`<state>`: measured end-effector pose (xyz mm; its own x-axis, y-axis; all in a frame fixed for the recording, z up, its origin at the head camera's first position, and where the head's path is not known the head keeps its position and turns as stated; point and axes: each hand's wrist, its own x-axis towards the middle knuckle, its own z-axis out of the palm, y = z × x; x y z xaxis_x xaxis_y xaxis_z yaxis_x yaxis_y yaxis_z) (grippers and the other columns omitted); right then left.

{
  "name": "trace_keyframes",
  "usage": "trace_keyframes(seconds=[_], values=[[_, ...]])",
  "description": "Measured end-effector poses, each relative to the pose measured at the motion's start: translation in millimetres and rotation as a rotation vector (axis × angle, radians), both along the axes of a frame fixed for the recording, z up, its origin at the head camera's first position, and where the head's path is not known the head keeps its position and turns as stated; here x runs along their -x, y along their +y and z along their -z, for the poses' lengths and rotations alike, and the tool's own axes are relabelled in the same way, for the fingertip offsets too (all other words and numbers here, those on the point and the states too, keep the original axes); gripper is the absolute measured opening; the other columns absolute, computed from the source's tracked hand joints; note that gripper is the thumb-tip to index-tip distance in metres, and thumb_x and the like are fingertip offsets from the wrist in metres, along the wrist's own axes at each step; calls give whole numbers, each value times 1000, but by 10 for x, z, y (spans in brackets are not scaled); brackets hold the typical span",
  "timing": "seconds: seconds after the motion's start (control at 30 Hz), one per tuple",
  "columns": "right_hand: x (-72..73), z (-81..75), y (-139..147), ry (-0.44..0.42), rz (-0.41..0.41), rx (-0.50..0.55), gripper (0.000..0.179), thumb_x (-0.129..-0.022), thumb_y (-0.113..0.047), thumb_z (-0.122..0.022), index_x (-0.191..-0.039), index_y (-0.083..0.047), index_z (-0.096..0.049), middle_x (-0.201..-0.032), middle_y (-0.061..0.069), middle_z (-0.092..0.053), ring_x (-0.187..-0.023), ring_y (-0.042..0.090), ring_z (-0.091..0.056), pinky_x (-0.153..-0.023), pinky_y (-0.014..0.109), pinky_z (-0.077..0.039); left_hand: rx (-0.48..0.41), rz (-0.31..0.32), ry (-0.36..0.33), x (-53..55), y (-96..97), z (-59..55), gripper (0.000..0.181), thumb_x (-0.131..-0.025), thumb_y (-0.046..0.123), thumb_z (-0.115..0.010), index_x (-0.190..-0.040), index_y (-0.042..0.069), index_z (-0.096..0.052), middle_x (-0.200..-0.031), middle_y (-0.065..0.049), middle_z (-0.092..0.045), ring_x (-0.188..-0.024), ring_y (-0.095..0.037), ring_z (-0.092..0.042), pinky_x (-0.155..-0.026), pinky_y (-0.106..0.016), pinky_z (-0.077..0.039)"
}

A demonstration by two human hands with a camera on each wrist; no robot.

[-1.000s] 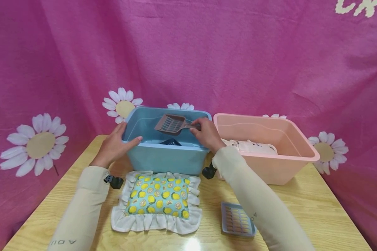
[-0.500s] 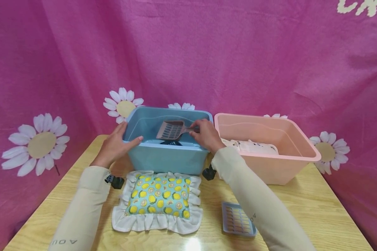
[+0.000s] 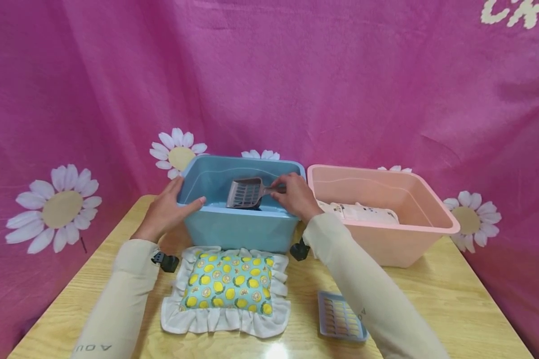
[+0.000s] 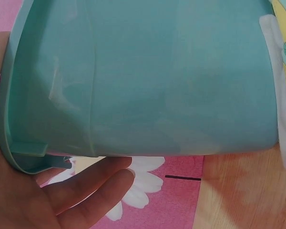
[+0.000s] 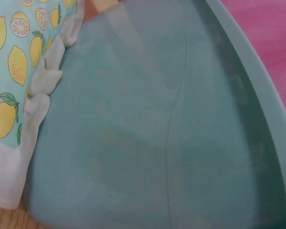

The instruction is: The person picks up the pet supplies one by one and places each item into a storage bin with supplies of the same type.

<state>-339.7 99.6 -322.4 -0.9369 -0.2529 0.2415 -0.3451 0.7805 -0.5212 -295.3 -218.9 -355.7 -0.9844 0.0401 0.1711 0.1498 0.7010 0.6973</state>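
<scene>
My right hand (image 3: pixel 296 197) pinches the handle of a grey-brown litter scoop (image 3: pixel 247 193) inside the blue bin (image 3: pixel 240 230). The slotted head points left, low over the bin's floor. Beneath it lies a dark slotted object, now mostly covered. My left hand (image 3: pixel 163 213) rests on the bin's front left corner, thumb along the front rim. In the left wrist view, its fingers (image 4: pixel 93 191) extend loosely along the outside, below the rim. The right wrist view shows the bin's outer wall (image 5: pixel 114 119), without the hand.
A lemon-print pillow (image 3: pixel 229 284) with a white ruffle lies before the blue bin. To the right stands a pink bin (image 3: pixel 377 244) holding a pale printed cloth item (image 3: pixel 368 214). A grey-blue slotted piece (image 3: pixel 341 319) lies on the wooden table (image 3: pixel 440 309), partly behind my right forearm.
The scoop has come down into the blue bin, its head tilting and shifting slightly right, over the dark object. My right hand lowered with it. The left hand keeps its place on the rim.
</scene>
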Motion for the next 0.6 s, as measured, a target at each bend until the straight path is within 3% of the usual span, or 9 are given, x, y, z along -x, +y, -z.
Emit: trace_keyframes(seconds=[0.13,0.37,0.6], values=[[-6,22,10,-1,9,-3,21,-88,-18,-71,-108,-12,-71,-111,8,-56,-106,22,-50,-92,40,-47,2,1,-3,-9,4,15,105,-81,68,-60,-157,22,-4,-160,-11,-16,-137,-47,-28,-95,-71,-35],[-7,10,9,-14,19,-14,38,-84,-27,-76,-119,-15,-67,-120,10,-55,-114,25,-49,-97,43,-45,12,1,-2,-26,6,2,104,-81,68,-59,-157,21,-4,-160,-11,-15,-137,-47,-28,-96,-70,-36],[11,5,10,-13,13,-20,39,-84,-28,-76,-120,-17,-66,-122,9,-55,-116,25,-49,-99,45,-44,9,5,-1,-24,0,-6,104,-81,68,-59,-157,24,-3,-159,-11,-17,-136,-47,-29,-93,-70,-38]])
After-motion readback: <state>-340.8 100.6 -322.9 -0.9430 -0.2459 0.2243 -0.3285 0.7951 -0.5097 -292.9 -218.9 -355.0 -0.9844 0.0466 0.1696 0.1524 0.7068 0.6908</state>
